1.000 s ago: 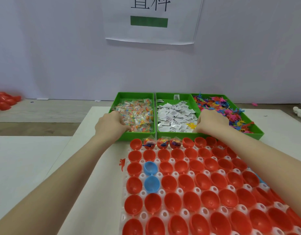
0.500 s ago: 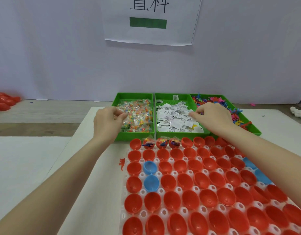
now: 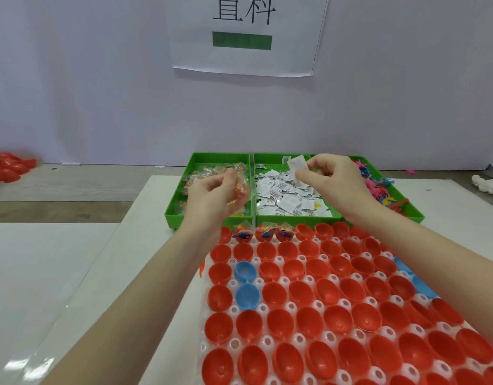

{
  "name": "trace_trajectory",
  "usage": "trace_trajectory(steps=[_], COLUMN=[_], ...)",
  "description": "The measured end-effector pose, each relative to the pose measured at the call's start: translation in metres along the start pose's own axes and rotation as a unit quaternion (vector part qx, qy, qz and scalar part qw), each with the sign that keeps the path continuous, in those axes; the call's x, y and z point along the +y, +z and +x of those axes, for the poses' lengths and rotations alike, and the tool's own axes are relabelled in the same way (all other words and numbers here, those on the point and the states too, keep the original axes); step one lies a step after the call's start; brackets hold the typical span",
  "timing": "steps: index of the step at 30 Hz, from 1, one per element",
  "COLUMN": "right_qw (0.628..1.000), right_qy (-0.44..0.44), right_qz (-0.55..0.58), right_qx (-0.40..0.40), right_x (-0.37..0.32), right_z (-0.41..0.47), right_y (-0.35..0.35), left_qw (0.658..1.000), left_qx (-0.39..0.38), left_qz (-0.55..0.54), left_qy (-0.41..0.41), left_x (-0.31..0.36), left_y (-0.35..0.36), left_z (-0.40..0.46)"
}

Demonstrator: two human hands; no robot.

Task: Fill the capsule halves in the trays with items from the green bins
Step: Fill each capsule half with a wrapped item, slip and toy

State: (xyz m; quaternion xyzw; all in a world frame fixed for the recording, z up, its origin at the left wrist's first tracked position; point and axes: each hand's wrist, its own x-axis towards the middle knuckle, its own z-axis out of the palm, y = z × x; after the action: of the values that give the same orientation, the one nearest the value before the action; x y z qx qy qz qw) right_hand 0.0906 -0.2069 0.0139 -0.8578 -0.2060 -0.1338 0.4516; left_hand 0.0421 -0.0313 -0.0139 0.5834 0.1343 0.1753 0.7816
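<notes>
The person's left hand (image 3: 215,193) is hovering over the left green bin (image 3: 181,202), fingers curled round a clear packet of coloured bits (image 3: 241,187) that is sticking out on the thumb side of the fist. The right hand (image 3: 334,182) is hanging above the middle green bin (image 3: 298,217), thumb and forefinger pinching a white sachet (image 3: 297,164) by its lower edge, so the sachet is standing up above the fingertips, clear of the heap of white sachets (image 3: 288,194) below. The right green bin (image 3: 406,211) is holding small coloured toy figures (image 3: 378,184) (partly hidden behind the right wrist). Just in front of the bins the white tray (image 3: 267,343) is lying on the table, its pockets seating red capsule halves (image 3: 292,320) with two blue capsule halves (image 3: 246,284) among them. In the back row, three filled halves (image 3: 263,234) are sitting beside empty ones, below and between the two hands.
</notes>
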Motion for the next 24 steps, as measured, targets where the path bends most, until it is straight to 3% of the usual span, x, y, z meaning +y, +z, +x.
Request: trace_trajectory(steps=[4, 10, 13, 16, 19, 24], right_qw=[0.999, 0.999, 0.999, 0.994, 0.976, 0.988], right_qy=[-0.035, 0.000, 0.006, 0.014, 0.014, -0.017], right_qz=[-0.022, -0.034, -0.009, 0.081, 0.172, 0.114], right_qx=[-0.032, -0.019, -0.034, -0.078, -0.130, -0.105], right_x=[-0.009, -0.001, -0.002, -0.014, -0.029, -0.033], right_z=[-0.010, -0.017, -0.019, -0.023, -0.028, -0.033], right_y=[-0.004, -0.015, -0.018, -0.016, -0.012, -0.005], left_qw=[0.998, 0.987, 0.965, 0.967, 0.992, 0.993], left_qx=[0.050, 0.126, 0.137, 0.072, -0.035, -0.114], left_qz=[0.034, 0.089, 0.222, 0.224, 0.102, -0.008], left_qy=[-0.022, -0.036, 0.017, 0.100, 0.072, 0.006], left_x=[-0.003, -0.003, 0.000, 0.009, 0.016, 0.016], left_y=[-0.003, -0.027, -0.026, -0.013, 0.007, 0.026], left_z=[0.014, 0.041, 0.035, 0.011, -0.020, -0.050])
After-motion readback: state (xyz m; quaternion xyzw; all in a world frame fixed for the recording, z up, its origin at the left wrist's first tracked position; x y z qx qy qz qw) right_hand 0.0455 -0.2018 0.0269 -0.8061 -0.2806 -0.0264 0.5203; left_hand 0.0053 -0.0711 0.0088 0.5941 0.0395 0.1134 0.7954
